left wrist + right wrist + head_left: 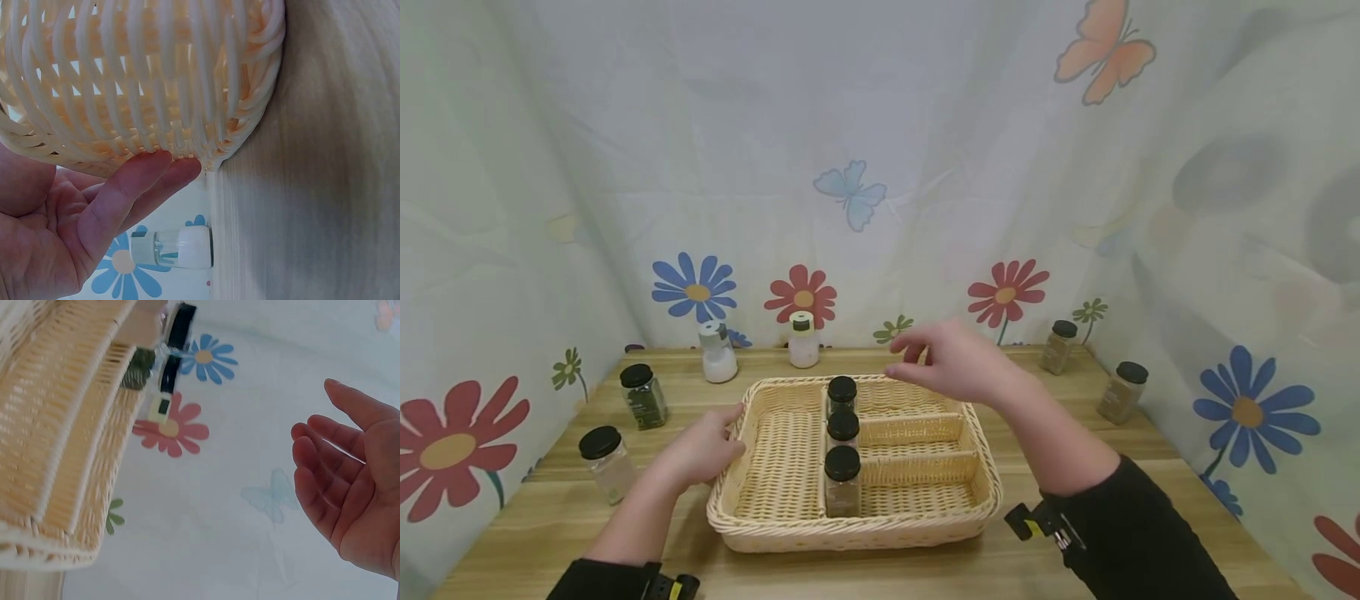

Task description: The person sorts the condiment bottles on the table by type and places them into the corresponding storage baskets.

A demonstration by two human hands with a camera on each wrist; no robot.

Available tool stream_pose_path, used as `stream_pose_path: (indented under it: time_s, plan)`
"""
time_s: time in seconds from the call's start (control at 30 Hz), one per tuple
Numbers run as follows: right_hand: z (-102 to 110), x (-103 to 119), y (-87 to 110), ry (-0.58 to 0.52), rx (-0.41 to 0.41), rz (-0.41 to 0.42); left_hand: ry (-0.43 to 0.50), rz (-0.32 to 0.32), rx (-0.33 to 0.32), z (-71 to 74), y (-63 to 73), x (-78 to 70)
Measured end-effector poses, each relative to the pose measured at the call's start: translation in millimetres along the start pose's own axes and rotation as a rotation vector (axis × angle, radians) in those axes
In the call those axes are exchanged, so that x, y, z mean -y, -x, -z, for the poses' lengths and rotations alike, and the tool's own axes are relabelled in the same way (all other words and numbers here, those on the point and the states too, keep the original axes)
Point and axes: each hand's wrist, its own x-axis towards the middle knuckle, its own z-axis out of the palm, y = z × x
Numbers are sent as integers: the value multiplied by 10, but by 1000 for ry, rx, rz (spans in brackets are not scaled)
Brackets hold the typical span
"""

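A cream woven basket (850, 533) with dividers sits on the wooden table, and my left hand (703, 446) holds it by its left rim. In the left wrist view, the fingertips (153, 169) press against the basket's woven outer side (125, 81). Three black-capped spice jars (842, 483) stand in a row along the basket's long divider, the nearest with pale brown contents. Above the back right of the basket hovers my right hand (958, 362), its fingers loosely bent around nothing. The right wrist view also shows this hand (356, 481) with nothing in it.
Left of the basket stand a jar of green herbs (643, 396) and a pale jar (608, 462). Two white-capped shakers (720, 354) are behind it. At the right are two brown spice jars, one farther back (1058, 346) and one nearer (1122, 392). A flowered curtain (925, 167) encloses the table.
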Motion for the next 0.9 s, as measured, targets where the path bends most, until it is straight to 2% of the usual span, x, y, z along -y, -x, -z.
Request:
stream_pose_path:
  time_s: [0.13,0.27,0.37,0.47,0.67,0.9]
  plan:
    - [127,-165,40,33,-124,-27,-8,-3,1,9,5,1]
    - [205,-443,68,72,-261,-66,-8,-6,0,9,11,-11]
    - [245,-685,104,90,-348,-115,2,5,-1,4,20,-21]
    - [282,-899,173,91,-403,-191,7,9,-1,0,18,-20]
    - [314,-1302,341,110,-424,-352,10,8,1,6,4,-16]
    - [297,-1725,544,135,-382,-468,-19,13,0,11,6,-13]
